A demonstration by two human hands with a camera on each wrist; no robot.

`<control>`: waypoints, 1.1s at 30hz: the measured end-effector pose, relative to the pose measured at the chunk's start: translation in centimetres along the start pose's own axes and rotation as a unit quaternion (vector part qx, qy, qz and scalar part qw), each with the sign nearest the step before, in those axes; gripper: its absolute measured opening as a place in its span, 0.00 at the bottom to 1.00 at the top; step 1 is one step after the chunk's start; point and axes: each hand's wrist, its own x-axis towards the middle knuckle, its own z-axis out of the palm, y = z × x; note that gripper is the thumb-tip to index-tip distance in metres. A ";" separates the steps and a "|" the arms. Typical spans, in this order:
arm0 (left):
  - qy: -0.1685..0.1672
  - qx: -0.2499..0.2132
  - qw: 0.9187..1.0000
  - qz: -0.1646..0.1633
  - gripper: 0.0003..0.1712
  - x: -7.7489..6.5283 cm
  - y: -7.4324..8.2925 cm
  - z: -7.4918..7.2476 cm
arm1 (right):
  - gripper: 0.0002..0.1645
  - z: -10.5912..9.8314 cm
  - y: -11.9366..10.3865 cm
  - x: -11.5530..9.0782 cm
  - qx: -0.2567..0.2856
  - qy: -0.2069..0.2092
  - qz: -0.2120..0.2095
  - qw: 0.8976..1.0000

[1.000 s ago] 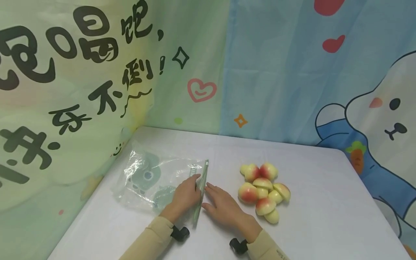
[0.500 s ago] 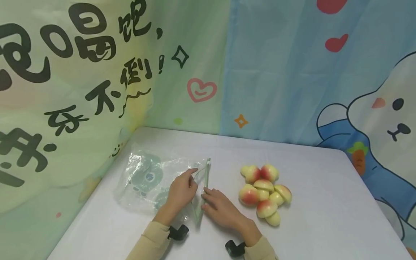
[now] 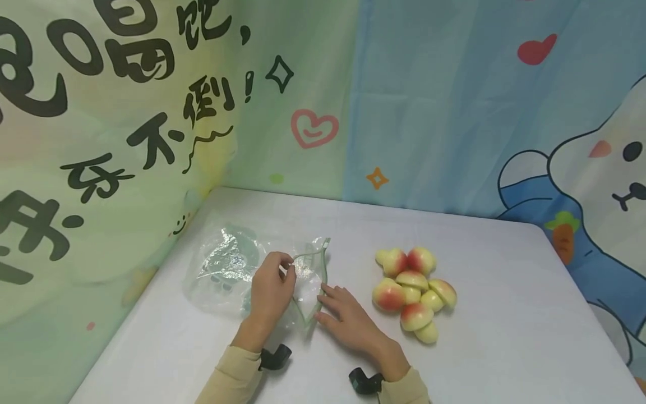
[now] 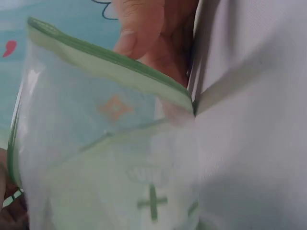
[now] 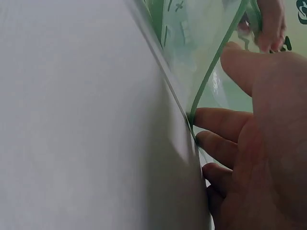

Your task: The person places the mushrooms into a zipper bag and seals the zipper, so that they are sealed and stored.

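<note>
A clear zip bag (image 3: 229, 261) with green prints lies on the white table, its green-edged mouth parted toward the right. My left hand (image 3: 270, 289) pinches the upper lip of the mouth and holds it up off the lower one. My right hand (image 3: 348, 320) rests on the table, its fingertips touching the lower lip; in the right wrist view its thumb stands apart from the fingers. The left wrist view looks across the gaping bag mouth (image 4: 81, 124). Right of the hands sits a cluster of several yellow-and-red mushroom-shaped pieces (image 3: 416, 317).
The white table (image 3: 504, 314) reaches back to a printed cloth backdrop (image 3: 429, 112) with lettering, hearts and a cartoon animal. Black wrist cameras (image 3: 365, 381) sit on both wrists.
My left hand has drawn back left with the upper lip, and the bag's mouth has widened from a narrow slit. The right hand stays by the lower lip. The mushroom pieces lie as before.
</note>
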 end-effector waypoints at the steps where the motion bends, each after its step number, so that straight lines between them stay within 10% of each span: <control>1: 0.008 -0.012 1.000 -0.001 0.09 0.0 -0.1 -0.1 | 0.31 -0.1 0.1 -0.1 0.001 0.003 0.006 1.000; 7: 0.019 -0.066 0.997 -0.042 0.10 -0.2 -0.3 -0.3 | 0.29 -0.1 0.5 -0.2 0.019 0.017 0.027 0.999; 15: -0.054 -0.057 0.986 -0.144 0.18 -0.5 -0.4 -0.5 | 0.29 -0.1 0.8 -0.3 0.020 0.033 0.029 0.999; 20: -0.043 -0.007 0.993 -0.114 0.17 -0.7 -0.7 -0.6 | 0.29 -0.2 0.9 -0.4 0.018 0.035 0.030 0.999; 27: 0.031 -0.069 0.997 -0.033 0.11 -0.9 -0.7 -0.1 | 0.29 -0.2 0.7 -0.3 0.011 0.051 0.043 0.998; 33: 0.021 -0.086 0.995 -0.043 0.09 -1.2 -0.4 0.4 | 0.30 -0.3 0.5 -0.3 0.017 0.051 0.050 0.997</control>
